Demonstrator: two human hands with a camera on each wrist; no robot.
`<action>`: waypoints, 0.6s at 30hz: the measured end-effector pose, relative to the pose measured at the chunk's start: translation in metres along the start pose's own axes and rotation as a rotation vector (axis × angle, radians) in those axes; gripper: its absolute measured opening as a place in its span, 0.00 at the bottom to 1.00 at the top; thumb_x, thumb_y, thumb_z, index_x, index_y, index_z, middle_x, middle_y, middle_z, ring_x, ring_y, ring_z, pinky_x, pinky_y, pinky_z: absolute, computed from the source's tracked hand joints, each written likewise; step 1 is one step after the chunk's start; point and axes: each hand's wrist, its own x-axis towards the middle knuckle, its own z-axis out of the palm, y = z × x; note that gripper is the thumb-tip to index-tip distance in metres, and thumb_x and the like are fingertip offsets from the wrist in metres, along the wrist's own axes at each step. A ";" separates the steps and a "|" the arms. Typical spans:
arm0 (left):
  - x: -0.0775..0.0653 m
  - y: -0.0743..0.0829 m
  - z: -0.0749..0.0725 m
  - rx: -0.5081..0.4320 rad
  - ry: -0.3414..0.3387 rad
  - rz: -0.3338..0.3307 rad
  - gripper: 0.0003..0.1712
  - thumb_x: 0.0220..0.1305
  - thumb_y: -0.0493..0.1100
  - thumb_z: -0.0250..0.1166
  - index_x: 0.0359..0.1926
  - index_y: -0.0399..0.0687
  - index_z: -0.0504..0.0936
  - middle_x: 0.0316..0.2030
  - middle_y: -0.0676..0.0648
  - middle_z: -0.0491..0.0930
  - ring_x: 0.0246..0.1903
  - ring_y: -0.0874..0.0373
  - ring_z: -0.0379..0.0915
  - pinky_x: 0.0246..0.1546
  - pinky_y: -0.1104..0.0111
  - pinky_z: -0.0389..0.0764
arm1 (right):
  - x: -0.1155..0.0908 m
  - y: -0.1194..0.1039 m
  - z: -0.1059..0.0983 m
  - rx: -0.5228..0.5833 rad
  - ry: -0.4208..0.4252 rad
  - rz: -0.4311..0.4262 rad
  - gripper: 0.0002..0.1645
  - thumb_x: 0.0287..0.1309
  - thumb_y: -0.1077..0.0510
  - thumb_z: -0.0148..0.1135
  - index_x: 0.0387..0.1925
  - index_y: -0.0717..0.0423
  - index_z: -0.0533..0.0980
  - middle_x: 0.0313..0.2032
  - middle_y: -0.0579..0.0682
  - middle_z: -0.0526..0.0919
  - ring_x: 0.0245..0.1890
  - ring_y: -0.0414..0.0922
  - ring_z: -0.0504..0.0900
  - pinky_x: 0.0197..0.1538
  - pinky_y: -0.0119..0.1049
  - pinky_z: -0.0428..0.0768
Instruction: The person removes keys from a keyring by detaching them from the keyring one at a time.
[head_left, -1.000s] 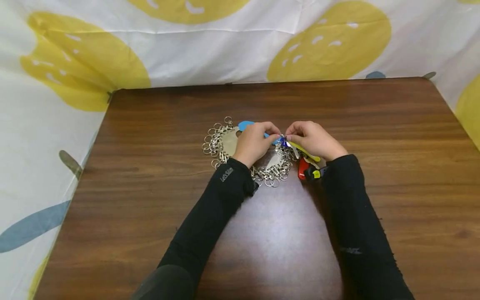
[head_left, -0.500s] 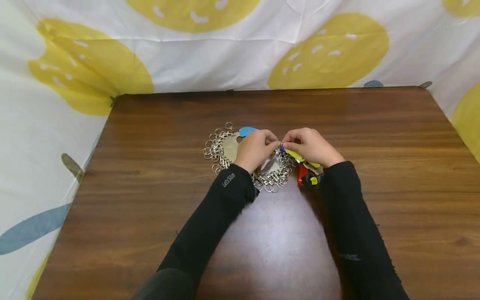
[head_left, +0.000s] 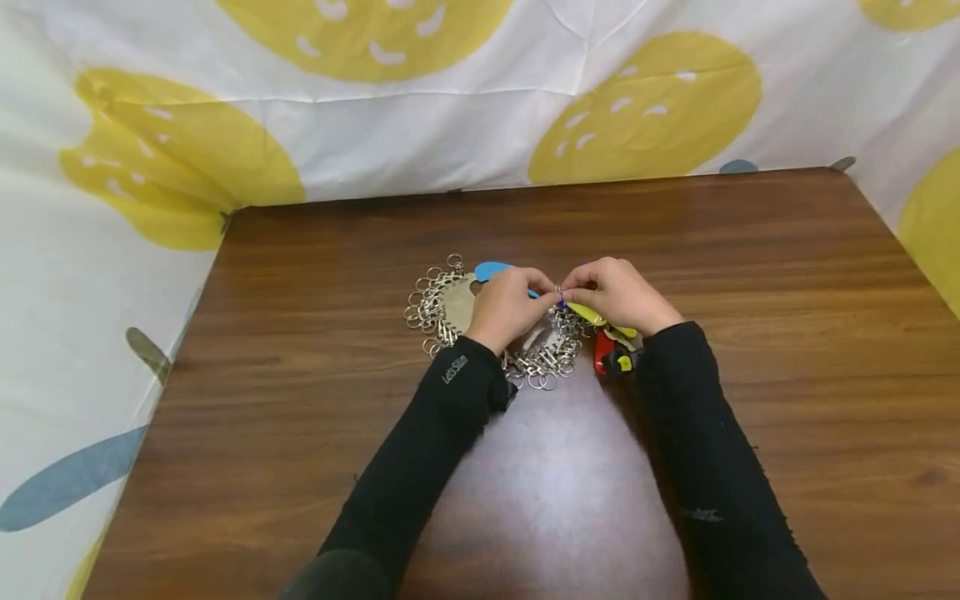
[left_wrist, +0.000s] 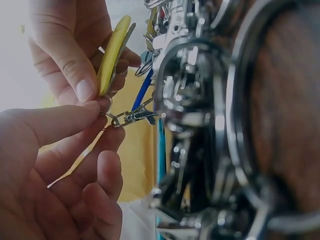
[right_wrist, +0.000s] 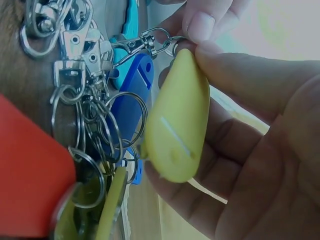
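- Left hand point(head_left: 510, 304): pinched a small ring point(left_wrist: 114, 120) beside a metal clip point(left_wrist: 137, 116).
- Right hand point(head_left: 624, 293): pinched the yellow tag point(right_wrist: 179, 120) at its ring end.
- Red piece point(head_left: 602, 352): lay near right hand.

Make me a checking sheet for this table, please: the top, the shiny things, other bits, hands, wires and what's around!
Surface: brown wood-grain table, with a pale glare near the forearms.
Job's things: yellow tag beside a metal ring linked to a silver clasp; many more clasps and rings fringe a pale plate.
Clutter: blue tag among the rings, light blue piece by the plate, red thing beside the clasps; can't tell what it is.
Hands: left hand and right hand meet fingertip to fingertip, pinching at the ring.
Cables: nothing seen.
Surroundings: white cloth with yellow shapes behind and beside the table.
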 end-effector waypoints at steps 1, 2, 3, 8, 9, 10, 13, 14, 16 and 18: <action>0.000 0.000 0.000 0.002 0.006 -0.002 0.11 0.63 0.54 0.62 0.39 0.57 0.86 0.37 0.55 0.85 0.29 0.62 0.77 0.27 0.72 0.73 | 0.001 0.000 0.000 -0.003 0.004 0.000 0.10 0.63 0.58 0.58 0.39 0.55 0.83 0.40 0.54 0.86 0.42 0.48 0.81 0.48 0.43 0.76; 0.000 0.000 -0.001 0.005 0.009 -0.004 0.10 0.63 0.54 0.62 0.39 0.58 0.86 0.37 0.55 0.85 0.28 0.62 0.77 0.26 0.72 0.73 | 0.001 -0.001 0.000 0.000 0.007 0.007 0.10 0.63 0.57 0.58 0.39 0.55 0.83 0.39 0.53 0.86 0.41 0.48 0.81 0.48 0.43 0.76; 0.001 0.000 -0.002 0.007 0.008 -0.007 0.10 0.63 0.54 0.63 0.38 0.58 0.86 0.37 0.55 0.85 0.28 0.62 0.77 0.26 0.72 0.72 | 0.002 -0.001 0.000 0.001 0.010 0.014 0.10 0.63 0.57 0.58 0.39 0.55 0.83 0.39 0.53 0.86 0.41 0.48 0.81 0.48 0.43 0.76; 0.002 0.000 -0.004 0.025 -0.021 -0.021 0.09 0.61 0.53 0.64 0.38 0.58 0.86 0.37 0.55 0.85 0.23 0.61 0.75 0.21 0.73 0.68 | 0.004 -0.002 -0.001 0.018 0.017 0.069 0.10 0.64 0.57 0.57 0.41 0.54 0.82 0.40 0.54 0.86 0.42 0.48 0.81 0.48 0.44 0.76; 0.002 0.000 -0.004 0.027 -0.026 -0.021 0.09 0.61 0.52 0.64 0.39 0.57 0.86 0.37 0.54 0.85 0.22 0.61 0.74 0.20 0.73 0.68 | 0.004 -0.003 -0.001 0.020 0.016 0.075 0.10 0.64 0.57 0.57 0.42 0.54 0.82 0.41 0.54 0.86 0.42 0.49 0.81 0.49 0.44 0.76; 0.002 0.001 -0.005 0.027 -0.032 -0.020 0.09 0.61 0.52 0.64 0.39 0.57 0.86 0.37 0.54 0.85 0.22 0.61 0.74 0.20 0.73 0.68 | 0.004 -0.003 -0.001 0.022 0.016 0.081 0.11 0.64 0.57 0.57 0.42 0.54 0.82 0.42 0.54 0.86 0.43 0.49 0.81 0.49 0.44 0.76; 0.003 0.001 -0.006 0.024 -0.044 -0.014 0.09 0.61 0.51 0.65 0.38 0.57 0.86 0.37 0.54 0.85 0.23 0.61 0.75 0.20 0.73 0.69 | 0.005 -0.003 -0.001 0.023 0.015 0.088 0.12 0.65 0.57 0.56 0.44 0.55 0.82 0.43 0.55 0.85 0.45 0.50 0.81 0.51 0.45 0.76; 0.003 0.001 -0.006 0.025 -0.048 -0.009 0.08 0.61 0.51 0.65 0.38 0.57 0.86 0.37 0.54 0.85 0.24 0.62 0.75 0.21 0.73 0.70 | 0.005 -0.002 -0.001 0.024 0.015 0.090 0.12 0.65 0.57 0.56 0.44 0.55 0.82 0.44 0.55 0.85 0.46 0.50 0.81 0.51 0.45 0.76; 0.003 0.001 -0.007 0.024 -0.056 -0.002 0.08 0.61 0.51 0.65 0.38 0.57 0.86 0.37 0.54 0.85 0.24 0.61 0.76 0.22 0.73 0.70 | 0.005 -0.002 -0.001 0.028 0.017 0.093 0.12 0.65 0.57 0.56 0.45 0.55 0.82 0.44 0.55 0.85 0.46 0.51 0.81 0.52 0.46 0.76; 0.003 0.001 -0.007 0.026 -0.061 0.004 0.08 0.61 0.51 0.65 0.39 0.57 0.86 0.37 0.54 0.85 0.24 0.61 0.75 0.21 0.73 0.69 | 0.005 -0.003 -0.001 0.030 0.018 0.092 0.12 0.65 0.57 0.56 0.45 0.55 0.82 0.44 0.56 0.85 0.46 0.51 0.81 0.52 0.46 0.76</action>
